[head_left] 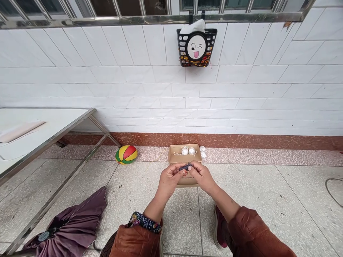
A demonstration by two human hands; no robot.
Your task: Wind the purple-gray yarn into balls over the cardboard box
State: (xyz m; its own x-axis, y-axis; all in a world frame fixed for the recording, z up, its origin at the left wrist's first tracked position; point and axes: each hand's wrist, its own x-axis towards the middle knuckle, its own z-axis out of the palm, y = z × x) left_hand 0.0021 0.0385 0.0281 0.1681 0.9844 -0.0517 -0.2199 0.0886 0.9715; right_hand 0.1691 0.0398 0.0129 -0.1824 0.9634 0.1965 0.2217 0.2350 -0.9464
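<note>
Between the fingertips of both hands is a small dark bundle (184, 167) that looks like wound yarn. My left hand (171, 175) pinches its left end, and the fingers are closed on it. At the other end my right hand (200, 174) grips it with thumb and fingers. Behind and below the hands sits an open cardboard box (175, 148) on the floor, partly hidden by them. Inside it lie two white yarn balls (184, 151) with loose strands. More white balls (203, 149) rest on the floor just right of the box.
A yellow, red and green ball (126, 155) lies on the floor, left of the box. A white-topped table (66, 116) with metal legs stands at the left, a purple umbrella (80, 225) beside it. From the window bars hangs a black basket (197, 48). A cable (331, 191) lies far right.
</note>
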